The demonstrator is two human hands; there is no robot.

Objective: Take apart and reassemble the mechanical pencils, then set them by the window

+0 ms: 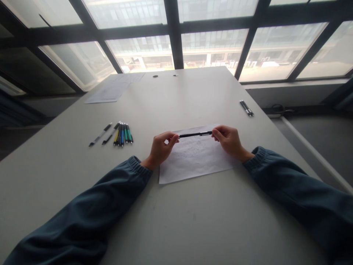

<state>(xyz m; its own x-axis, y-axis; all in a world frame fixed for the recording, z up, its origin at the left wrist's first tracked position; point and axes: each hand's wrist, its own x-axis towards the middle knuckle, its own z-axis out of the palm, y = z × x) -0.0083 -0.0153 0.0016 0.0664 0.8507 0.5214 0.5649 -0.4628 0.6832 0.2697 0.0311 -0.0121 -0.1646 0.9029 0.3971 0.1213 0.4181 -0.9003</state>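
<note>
A black pen (191,135) with a clip is stretched level between my two hands. My left hand (162,146) pinches its left end between thumb and fingers. At the clip end, my right hand (227,140) closes on the other tip. Both ends of the pen are partly hidden by fingertips. Beneath the pen and hands lies a sheet of white paper (190,165) with faint marks on it.
Left of my hands lies a group of several pens (122,134) with black, yellow, blue and green barrels. Black pens (246,108) rest together near the table's right edge. More papers (107,90) lie at the far left of the white table (176,224), before the windows.
</note>
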